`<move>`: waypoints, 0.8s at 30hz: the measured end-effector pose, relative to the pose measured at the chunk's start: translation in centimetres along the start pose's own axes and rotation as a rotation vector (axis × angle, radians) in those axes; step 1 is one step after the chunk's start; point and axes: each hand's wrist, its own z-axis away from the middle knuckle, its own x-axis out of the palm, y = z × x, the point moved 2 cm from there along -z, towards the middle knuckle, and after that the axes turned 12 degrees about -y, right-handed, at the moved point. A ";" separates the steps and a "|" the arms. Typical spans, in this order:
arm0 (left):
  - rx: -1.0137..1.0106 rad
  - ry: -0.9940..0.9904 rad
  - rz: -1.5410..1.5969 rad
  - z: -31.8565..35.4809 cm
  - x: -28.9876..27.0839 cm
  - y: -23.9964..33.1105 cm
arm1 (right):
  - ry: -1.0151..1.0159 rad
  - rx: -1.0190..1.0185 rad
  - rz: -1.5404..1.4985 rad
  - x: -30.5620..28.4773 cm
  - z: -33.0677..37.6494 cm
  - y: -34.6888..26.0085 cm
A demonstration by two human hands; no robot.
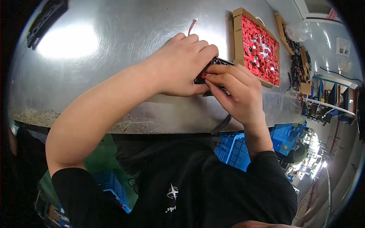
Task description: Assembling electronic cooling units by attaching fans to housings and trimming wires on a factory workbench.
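Observation:
My left hand (186,62) is closed around a black part (223,61), most of which lies hidden under the fingers of both hands. With its thumb and fingertips, my right hand (237,89) pinches a small red piece (204,75) against that black part. Whether the red piece is seated in it or just touches it, I cannot tell. Beyond my left knuckles a red wire (192,26) with a pale tip sticks up from the metal table. A black cable (222,124) hangs over the table's front edge beside my right wrist.
An open cardboard box (238,38) full of small red pieces stands right of my hands. Farther right are more cardboard trays (284,34) with black parts. A black slotted unit (46,21) lies at the far left of the metal table (125,38). Blue crates (237,152) stand below its front edge.

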 end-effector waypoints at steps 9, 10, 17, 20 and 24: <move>0.024 0.030 0.005 -0.1 0.3 0.2 | -0.156 -0.067 0.044 -1.0 -0.7 0.1; 0.020 0.031 0.007 0.0 0.0 0.2 | -0.158 -0.091 0.047 -1.0 -0.7 -0.1; -0.027 -0.074 0.060 0.1 0.0 0.3 | -0.117 0.191 -0.020 1.0 1.2 -2.1; -0.031 -0.082 0.065 0.3 -0.1 0.1 | -0.158 0.304 -0.049 1.7 1.5 -2.8; 0.021 0.023 0.015 0.1 -0.2 0.0 | -0.201 0.441 -0.143 1.9 2.1 -3.1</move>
